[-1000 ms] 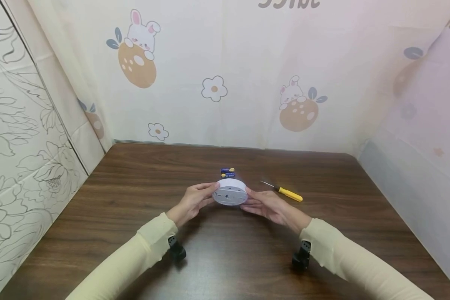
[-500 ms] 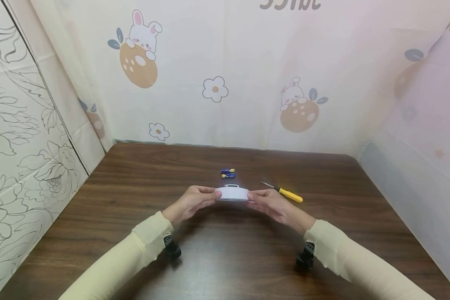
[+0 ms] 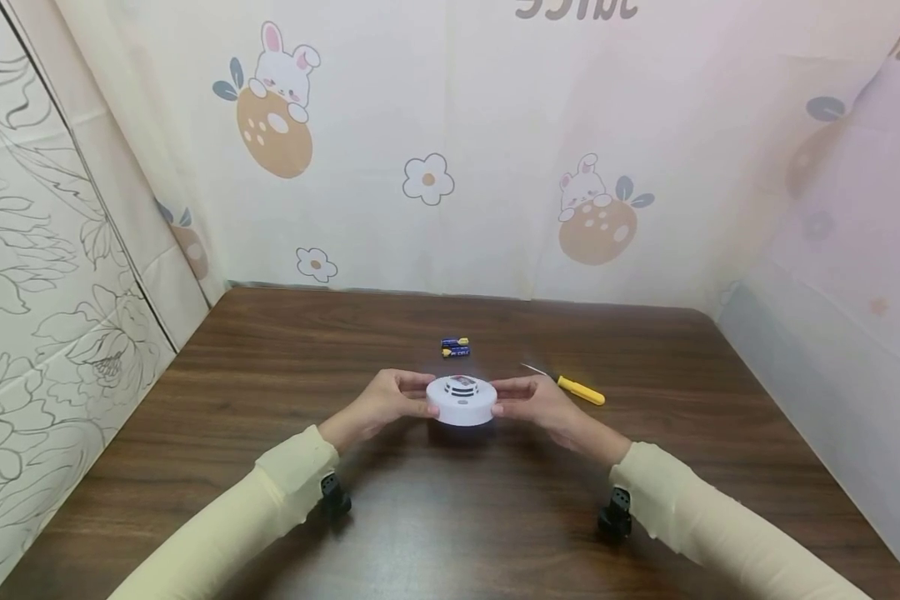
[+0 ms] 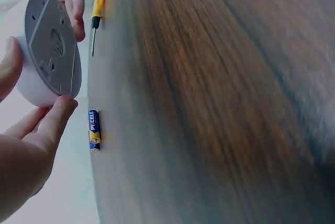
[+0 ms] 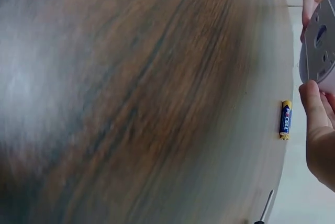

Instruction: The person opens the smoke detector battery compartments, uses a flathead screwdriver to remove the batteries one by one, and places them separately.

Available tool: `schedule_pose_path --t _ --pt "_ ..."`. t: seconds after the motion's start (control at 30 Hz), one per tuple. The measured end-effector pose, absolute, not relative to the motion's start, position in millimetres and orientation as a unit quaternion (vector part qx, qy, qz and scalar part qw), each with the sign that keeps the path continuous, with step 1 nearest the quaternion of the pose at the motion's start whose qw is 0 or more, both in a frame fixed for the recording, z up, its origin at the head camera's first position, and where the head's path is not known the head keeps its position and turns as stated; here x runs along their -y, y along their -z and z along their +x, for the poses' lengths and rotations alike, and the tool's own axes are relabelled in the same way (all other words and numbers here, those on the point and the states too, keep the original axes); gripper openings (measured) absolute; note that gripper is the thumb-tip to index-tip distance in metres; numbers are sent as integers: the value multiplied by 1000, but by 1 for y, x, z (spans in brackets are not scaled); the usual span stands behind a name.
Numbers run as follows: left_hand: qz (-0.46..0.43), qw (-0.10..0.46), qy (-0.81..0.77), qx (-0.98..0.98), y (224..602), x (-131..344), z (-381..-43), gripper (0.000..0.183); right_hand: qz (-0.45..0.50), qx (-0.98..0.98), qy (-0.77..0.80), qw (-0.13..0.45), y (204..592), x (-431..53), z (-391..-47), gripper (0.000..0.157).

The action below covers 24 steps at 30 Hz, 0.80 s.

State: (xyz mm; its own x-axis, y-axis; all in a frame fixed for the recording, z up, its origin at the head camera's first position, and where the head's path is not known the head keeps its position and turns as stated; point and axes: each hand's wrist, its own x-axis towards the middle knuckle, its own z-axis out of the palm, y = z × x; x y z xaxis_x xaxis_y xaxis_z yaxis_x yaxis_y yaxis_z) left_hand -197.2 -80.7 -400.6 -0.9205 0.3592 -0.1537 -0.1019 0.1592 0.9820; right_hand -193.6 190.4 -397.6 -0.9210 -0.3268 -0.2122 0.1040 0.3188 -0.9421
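Observation:
A round white smoke detector [image 3: 461, 410] is held above the table between both hands, its vented, raised face turned up in the head view. My left hand [image 3: 382, 406] grips its left edge with thumb and fingers. On the opposite edge, my right hand [image 3: 553, 410] pinches it the same way. Both wrist views show the underside from below: in the left one, the detector's flat back plate [image 4: 55, 48] has a central opening and small slots. The right wrist view catches only part of that back [image 5: 316, 51], cut off by the frame edge.
Two blue-and-yellow batteries [image 3: 456, 352] lie side by side on the dark wooden table [image 3: 330, 333], beyond the detector. A screwdriver [image 3: 581, 391] with a yellow handle lies just past the right hand. Printed curtain cloth [image 3: 495, 233] hangs behind the table.
Both hands have turned the smoke detector over: its back plate faced the head camera, then its side rim, and now its vented face shows. The batteries and screwdriver have stayed put.

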Motion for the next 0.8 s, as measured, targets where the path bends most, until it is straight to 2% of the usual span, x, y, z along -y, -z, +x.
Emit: schedule_pose_path --t 0.3,0.8 --pt "142 129 -595 -780 401 77 -201 60 -125 -814 549 141 397 -191 -198 63" --pt "169 102 -528 -826 403 72 -212 66 -173 -825 521 134 400 -194 -210 60"
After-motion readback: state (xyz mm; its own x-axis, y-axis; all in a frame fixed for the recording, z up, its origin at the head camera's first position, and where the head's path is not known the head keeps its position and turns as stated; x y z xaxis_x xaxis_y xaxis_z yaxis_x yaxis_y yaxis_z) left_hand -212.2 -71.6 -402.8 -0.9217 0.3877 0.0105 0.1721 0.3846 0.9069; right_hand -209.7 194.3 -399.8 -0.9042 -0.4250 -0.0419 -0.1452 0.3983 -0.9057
